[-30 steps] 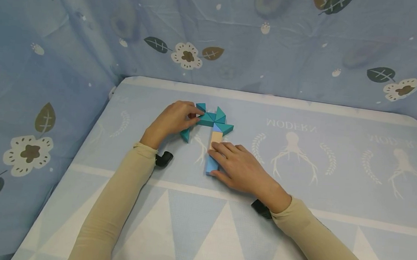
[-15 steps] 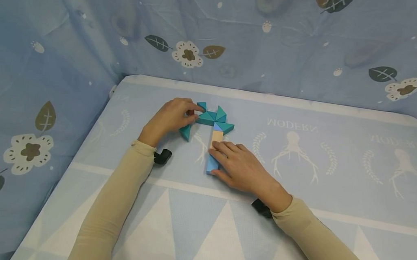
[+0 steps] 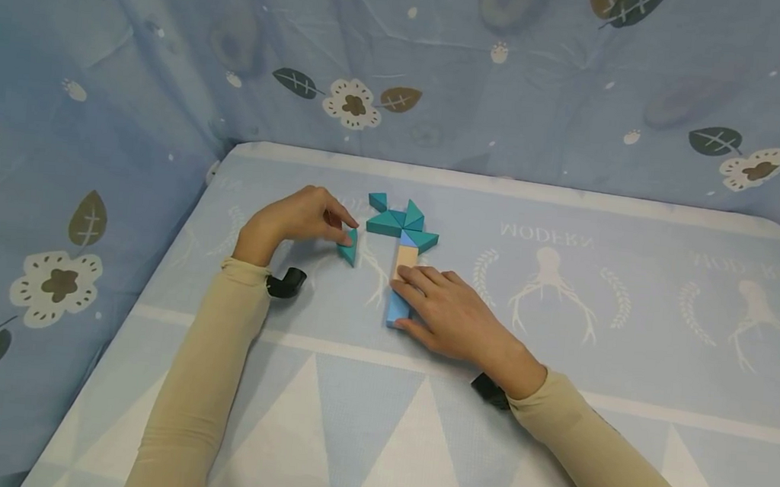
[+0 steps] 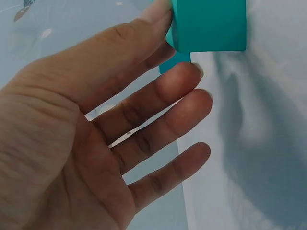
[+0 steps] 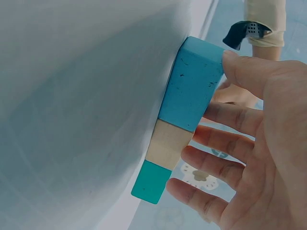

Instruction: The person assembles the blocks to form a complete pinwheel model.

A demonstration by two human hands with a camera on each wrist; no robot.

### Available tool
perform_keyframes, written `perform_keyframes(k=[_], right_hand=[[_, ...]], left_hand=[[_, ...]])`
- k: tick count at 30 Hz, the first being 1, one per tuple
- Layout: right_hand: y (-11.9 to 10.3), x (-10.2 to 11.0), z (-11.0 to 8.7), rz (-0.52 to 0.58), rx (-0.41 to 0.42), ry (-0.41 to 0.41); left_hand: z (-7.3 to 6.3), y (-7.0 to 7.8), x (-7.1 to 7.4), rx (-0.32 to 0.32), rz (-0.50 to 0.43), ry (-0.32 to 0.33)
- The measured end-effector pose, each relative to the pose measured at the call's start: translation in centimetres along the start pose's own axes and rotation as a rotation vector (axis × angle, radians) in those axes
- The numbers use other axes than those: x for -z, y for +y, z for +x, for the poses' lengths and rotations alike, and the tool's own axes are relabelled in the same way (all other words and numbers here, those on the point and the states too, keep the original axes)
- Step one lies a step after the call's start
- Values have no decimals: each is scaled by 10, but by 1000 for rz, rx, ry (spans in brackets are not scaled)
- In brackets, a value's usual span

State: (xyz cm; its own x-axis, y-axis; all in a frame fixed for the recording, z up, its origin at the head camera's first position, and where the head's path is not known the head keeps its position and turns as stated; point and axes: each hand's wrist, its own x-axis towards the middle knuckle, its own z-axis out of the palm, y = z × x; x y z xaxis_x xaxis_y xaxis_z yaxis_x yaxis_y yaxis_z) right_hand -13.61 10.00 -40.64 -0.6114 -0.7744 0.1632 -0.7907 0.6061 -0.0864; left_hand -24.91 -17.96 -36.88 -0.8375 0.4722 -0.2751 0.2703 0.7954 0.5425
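My left hand pinches a teal triangular block between thumb and index finger, left of the other blocks. In the left wrist view that teal block is close by the thumb, and the other fingers are spread loosely. My right hand rests on a column of blocks, thumb at the near end of a blue block, fingers straight along it. Above it in the column lie a tan block and a small blue triangle. Several teal triangular blocks form a pinwheel-like cluster at the top.
One small teal triangle sits at the cluster's upper left corner. The patterned tablecloth runs back to a blue floral curtain. Black wrist cameras are worn below both hands.
My left hand has moved from the cluster's upper left down and left to the separate teal triangular block and taken hold of it. My right hand stays in place.
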Motion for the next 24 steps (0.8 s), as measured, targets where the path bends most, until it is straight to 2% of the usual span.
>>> perform_keyframes(k=[7,13,15,17,22,24], right_hand=[[0,0,0,-3,-2,4],[0,-1,0,5,-3,7],[0,-1,0,7,-3,7],[0,-1,-1,7,-2,8],[1,-2,-1,2,1,15],[1,-3,-1,-1,4,18]], left_hand=[[-3,1,1,21,-22,-53],[-6,-1,4,40,-55,-142],[-6,-3,4,36,-51,-147],[-6,-4,4,10,-43,-92],[0,-4,2,-122,55,194],[5,-4,-2,-153,105,262]])
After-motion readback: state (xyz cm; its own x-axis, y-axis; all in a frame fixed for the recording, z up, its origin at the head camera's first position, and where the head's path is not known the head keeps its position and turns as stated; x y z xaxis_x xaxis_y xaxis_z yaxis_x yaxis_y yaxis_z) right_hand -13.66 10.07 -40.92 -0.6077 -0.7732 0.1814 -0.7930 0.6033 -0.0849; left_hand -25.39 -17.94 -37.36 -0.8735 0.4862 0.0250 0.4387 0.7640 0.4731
